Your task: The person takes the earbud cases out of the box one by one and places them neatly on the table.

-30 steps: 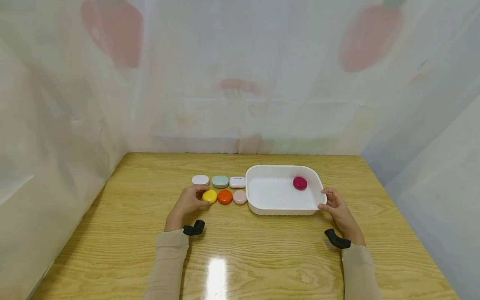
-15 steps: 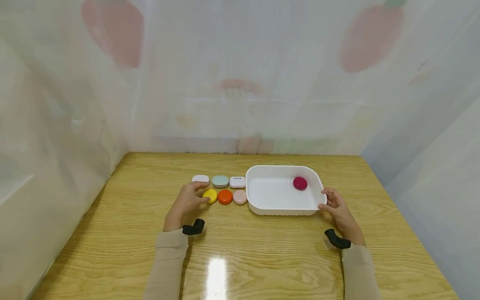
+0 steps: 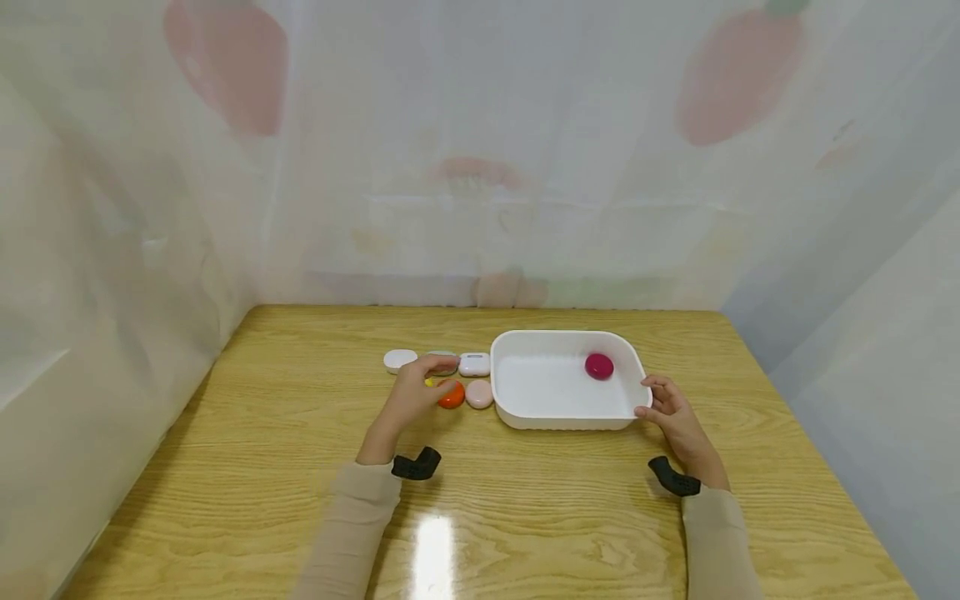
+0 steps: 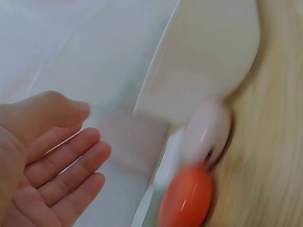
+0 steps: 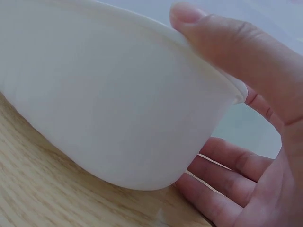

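Observation:
My left hand (image 3: 408, 398) hovers over the left part of two rows of small rounded cases, its fingers relaxed and holding nothing. Under its thumb is the glossy orange round case (image 3: 453, 397); the left wrist view shows the palm apart from that case. A yellow round case (image 3: 428, 382) is mostly hidden by the hand, and a pale green case (image 3: 446, 372) partly. To the right sits a pale pink round case (image 3: 479, 395). My right hand (image 3: 677, 423) grips the right end of a white bin (image 3: 562, 423), thumb on the rim, fingers against the outside.
A magenta round case (image 3: 599, 367) lies inside the bin. In the back row are a white oval case (image 3: 399, 360) and a white case with a purplish mark (image 3: 475, 365), close to the bin's left wall. A curtain (image 3: 480, 233) hangs behind the wooden table (image 3: 540, 517).
My left hand has drawn its fingers from around the yellow case and moved right, over the orange one. The right hand and bin stay in place.

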### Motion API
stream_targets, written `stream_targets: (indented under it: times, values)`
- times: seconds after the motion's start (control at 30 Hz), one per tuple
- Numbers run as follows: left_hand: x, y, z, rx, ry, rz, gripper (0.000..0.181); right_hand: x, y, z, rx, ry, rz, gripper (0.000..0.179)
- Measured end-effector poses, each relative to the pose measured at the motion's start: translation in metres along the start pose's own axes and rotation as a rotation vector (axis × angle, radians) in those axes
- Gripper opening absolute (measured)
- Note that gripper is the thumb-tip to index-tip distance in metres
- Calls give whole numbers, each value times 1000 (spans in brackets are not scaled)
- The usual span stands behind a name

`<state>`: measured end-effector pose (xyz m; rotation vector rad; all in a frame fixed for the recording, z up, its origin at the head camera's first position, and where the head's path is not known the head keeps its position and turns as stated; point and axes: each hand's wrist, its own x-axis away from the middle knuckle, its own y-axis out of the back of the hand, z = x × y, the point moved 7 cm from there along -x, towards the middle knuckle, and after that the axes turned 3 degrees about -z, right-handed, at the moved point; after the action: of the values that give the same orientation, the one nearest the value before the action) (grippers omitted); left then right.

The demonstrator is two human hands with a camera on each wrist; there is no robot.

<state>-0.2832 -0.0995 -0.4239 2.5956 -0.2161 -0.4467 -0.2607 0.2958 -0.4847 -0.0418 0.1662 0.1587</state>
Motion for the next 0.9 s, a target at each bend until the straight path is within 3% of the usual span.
stream_targets:
  times: [0.2, 0.4, 0.6, 0.9]
  values:
    - [-6, -37, -18, 64, -20, 63, 31, -2, 0, -1, 7, -17, 7, 35]
    - [-13, -69, -42, 51, -64, 142, 29, 0, 3, -3, 18, -28, -5, 34]
    - [-22, -98, -57, 37, -114, 129, 33, 1, 5, -5, 0, -15, 2, 35]
    - [-40, -144, -69, 70, -93, 140, 37, 1, 3, -3, -40, 17, 14, 35]
